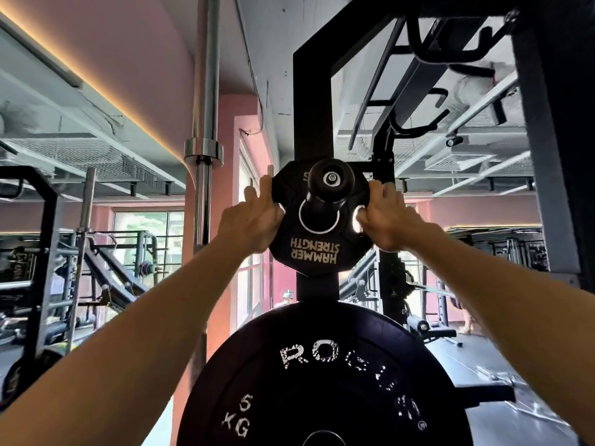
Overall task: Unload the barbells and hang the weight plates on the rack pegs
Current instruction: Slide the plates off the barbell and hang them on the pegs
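**Holding a small plate on the upper rack peg**

Gripping from both sides, my left hand (254, 220) and right hand (388, 220) hold the small Hammer Strength plate (317, 252) by its edges. The left fingers curl into a grip slot with the index finger pointing up along the rim; the right fingers hook into the opposite slot. The plate's centre hole sits around the upper peg (330, 183) of the black rack upright (310, 91), its lettering upside down.

Just below hangs a large Rogue plate (322, 381) marked 5 KG. A chrome barbell (204, 123) stands vertically to the left, against a pink wall (145, 43). Windows, other black racks and a grey floor (467, 365) fill the gym behind.

I cannot make out how far along the peg the plate sits. The Rogue plate is cut off at the bottom edge.
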Tool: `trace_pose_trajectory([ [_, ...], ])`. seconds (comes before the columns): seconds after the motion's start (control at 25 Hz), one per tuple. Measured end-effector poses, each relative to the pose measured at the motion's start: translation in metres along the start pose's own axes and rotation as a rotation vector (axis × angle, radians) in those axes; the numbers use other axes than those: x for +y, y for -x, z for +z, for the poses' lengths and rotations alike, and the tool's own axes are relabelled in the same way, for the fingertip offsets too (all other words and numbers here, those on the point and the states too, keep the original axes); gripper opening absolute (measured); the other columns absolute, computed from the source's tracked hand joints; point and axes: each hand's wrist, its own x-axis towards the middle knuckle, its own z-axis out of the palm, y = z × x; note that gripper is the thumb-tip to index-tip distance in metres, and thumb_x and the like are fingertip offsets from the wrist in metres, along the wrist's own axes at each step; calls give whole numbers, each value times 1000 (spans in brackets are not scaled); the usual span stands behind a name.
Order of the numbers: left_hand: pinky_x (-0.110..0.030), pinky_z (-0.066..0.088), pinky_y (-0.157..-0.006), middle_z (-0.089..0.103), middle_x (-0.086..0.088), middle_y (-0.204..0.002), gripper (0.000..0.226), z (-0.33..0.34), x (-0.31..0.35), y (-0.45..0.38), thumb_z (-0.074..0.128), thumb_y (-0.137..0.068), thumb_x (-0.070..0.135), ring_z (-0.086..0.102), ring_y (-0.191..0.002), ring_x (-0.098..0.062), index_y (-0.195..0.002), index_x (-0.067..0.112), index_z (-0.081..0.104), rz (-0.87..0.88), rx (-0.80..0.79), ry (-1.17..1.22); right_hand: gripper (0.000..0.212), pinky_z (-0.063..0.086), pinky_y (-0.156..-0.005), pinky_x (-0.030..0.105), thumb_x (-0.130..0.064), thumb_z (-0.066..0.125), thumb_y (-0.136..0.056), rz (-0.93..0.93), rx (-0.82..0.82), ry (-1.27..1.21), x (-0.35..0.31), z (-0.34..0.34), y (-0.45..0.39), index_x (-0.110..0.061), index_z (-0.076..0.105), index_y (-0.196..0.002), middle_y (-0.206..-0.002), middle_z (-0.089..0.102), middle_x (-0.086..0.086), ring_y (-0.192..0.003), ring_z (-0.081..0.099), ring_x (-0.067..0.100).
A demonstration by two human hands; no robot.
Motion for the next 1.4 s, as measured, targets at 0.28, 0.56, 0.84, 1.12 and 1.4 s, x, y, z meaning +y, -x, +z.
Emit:
trace_pose_trajectory([
  [0.28,-36,36,-58,60,-12,-96,55,-4,16,4,42,-100,25,59,-73,-30,-144,11,13,-228,-57,-124,70,30,-107,57,-33,37,-99,153,-118,-93,-14,-1,13,-21,-9,-150,-147,30,16,-133,34,39],
  [0.56,-42,56,-73,59,-3,-78,73,-23,3,60,45,-98,35,65,-75,-29,-154,18,2,-30,-230,-107,89,33,-109,51,-38,48,-97,88,-322,-166,-4,-26,68,-36,-27,-146,-149,41,15,-130,46,38],
  [0.84,-44,46,-92,52,-2,-137,85,-56,50,124,56,-75,72,54,-121,-29,-144,32,27,-129,-357,83,85,35,-108,55,-63,61,-78,-28,-337,-72,30,-47,136,-26,29,-147,-153,33,6,-139,33,31],
  [1.12,-51,42,-100,50,-3,-135,87,-85,102,173,56,-62,85,53,-120,-31,-132,38,37,-231,-468,56,87,30,-112,51,-67,57,-80,-93,-413,-147,69,-68,194,-26,24,-149,-155,30,5,-140,32,31],
  [1.4,-52,43,-99,52,0,-127,97,-144,149,210,45,-50,97,55,-118,-27,-128,39,43,-259,-545,12,88,33,-111,50,-68,60,-78,-119,-457,-145,96,-121,241,-27,26,-149,-155,30,3,-139,34,30],
])
